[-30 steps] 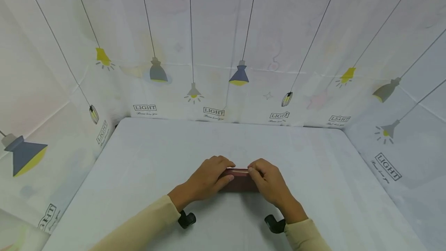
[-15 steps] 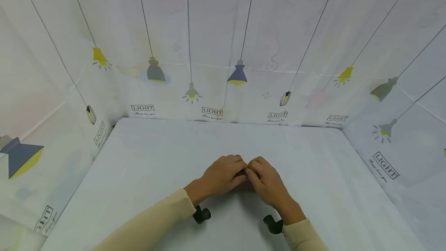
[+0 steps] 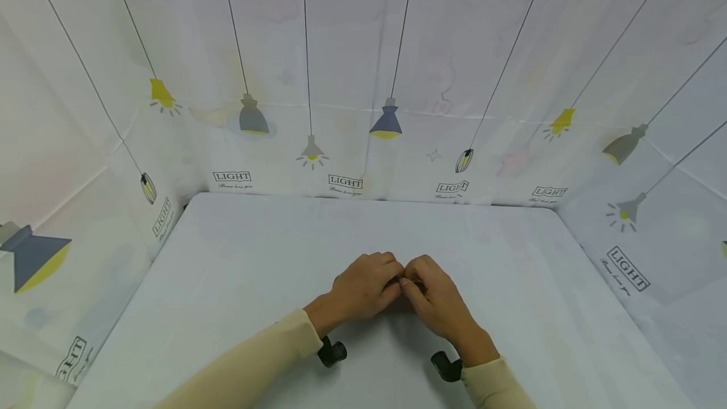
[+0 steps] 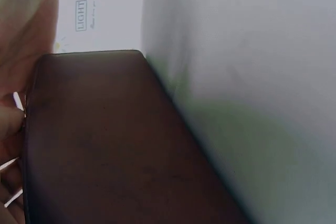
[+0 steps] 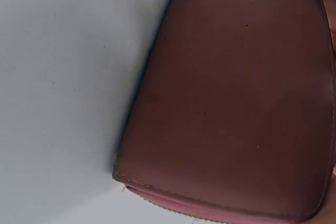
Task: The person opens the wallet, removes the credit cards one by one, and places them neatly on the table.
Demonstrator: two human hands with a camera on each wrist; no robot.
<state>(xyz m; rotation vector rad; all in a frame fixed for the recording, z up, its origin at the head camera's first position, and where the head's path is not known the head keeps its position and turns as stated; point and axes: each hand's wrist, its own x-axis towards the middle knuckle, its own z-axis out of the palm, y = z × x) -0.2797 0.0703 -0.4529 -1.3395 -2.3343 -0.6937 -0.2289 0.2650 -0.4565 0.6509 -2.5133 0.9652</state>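
A reddish-brown zip wallet [image 3: 401,305] stands on its long edge on the table, mostly covered by the hands in the head view. My left hand [image 3: 365,286] grips its top edge, fingers and thumb curled over toward the right. Right beside it, the right hand [image 3: 438,300] pinches the same edge near the right end, its thumb on the near side. The fingertips of both hands almost meet, and what lies between them is hidden. The left wrist view shows the wallet's smooth broad side [image 4: 110,135]. In the right wrist view, pink lining [image 5: 184,207] shows along one end.
A white-covered table [image 3: 272,238] spreads around the hands. Behind it hangs a pale cloth backdrop [image 3: 352,36] printed with lamps, which also runs along both sides. Dark wrist cameras, such as the left one [image 3: 332,353], jut out below the wrists.
My left hand has slid right along the wallet's top edge to meet the right hand, covering the zipper seen earlier. The right hand stays at its end. Little differs over the last half second.
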